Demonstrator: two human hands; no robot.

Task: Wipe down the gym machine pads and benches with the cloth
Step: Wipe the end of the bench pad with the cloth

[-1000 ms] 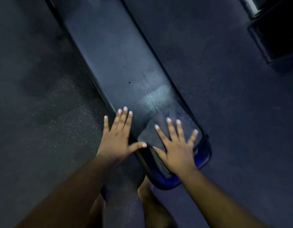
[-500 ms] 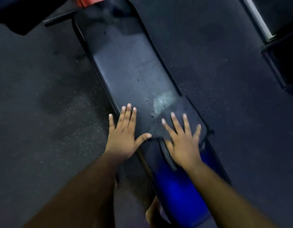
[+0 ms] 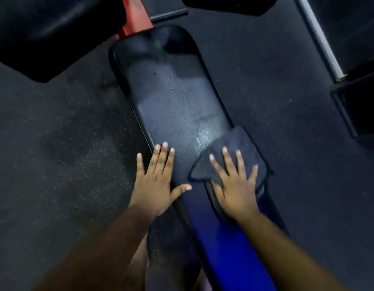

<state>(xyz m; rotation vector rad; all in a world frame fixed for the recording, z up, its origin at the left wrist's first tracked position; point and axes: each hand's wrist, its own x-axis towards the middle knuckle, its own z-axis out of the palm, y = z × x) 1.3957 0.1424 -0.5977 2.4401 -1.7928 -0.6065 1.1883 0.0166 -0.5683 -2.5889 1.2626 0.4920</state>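
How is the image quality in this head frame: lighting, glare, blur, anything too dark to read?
Head view: dim overall, with a blue cast on the near end of the bench pad; a pale wet sheen glares just ahead of the cloth; the top-left corner is nearly black; both forearms smear with motion blur, while the left hand and right hand stay fairly sharp; the white rail at top right leans, perhaps from the wide lens.

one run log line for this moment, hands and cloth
left hand: flat on bench pad edge | right hand: flat, pressing cloth on pad | wet patch beside cloth
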